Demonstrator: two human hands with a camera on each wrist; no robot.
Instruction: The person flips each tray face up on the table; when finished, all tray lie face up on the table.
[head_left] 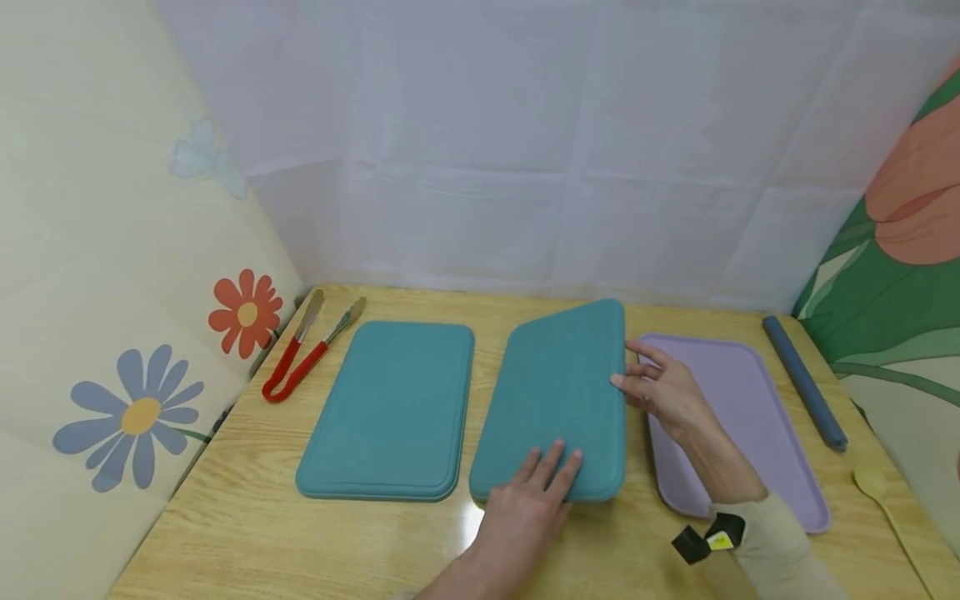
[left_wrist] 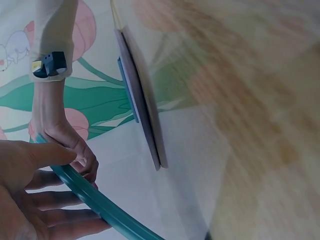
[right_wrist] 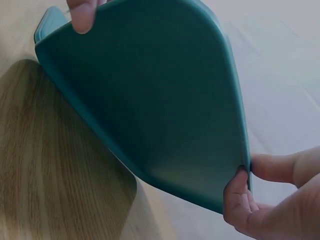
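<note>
A teal rectangular tray [head_left: 558,392] is held bottom-up above the table, its far right corner raised. My left hand [head_left: 525,512] grips its near edge, fingers spread over the top; the left thumb [right_wrist: 82,19] shows on the underside in the right wrist view. At the right edge, my right hand [head_left: 667,392] pinches the rim between thumb and fingers. The tray's hollow inner face [right_wrist: 145,95] looks downward in the right wrist view. Another teal tray [head_left: 390,408] lies face down to the left. Beside my right hand, a lilac tray [head_left: 738,417] lies on the table.
Red-handled tongs [head_left: 303,354] lie at the back left of the wooden table [head_left: 247,517]. On the right are a blue-grey rod [head_left: 806,383] and a pale yellow spoon [head_left: 873,483]. A white cloth [head_left: 525,167] hangs behind, with flower-patterned cloths at both sides.
</note>
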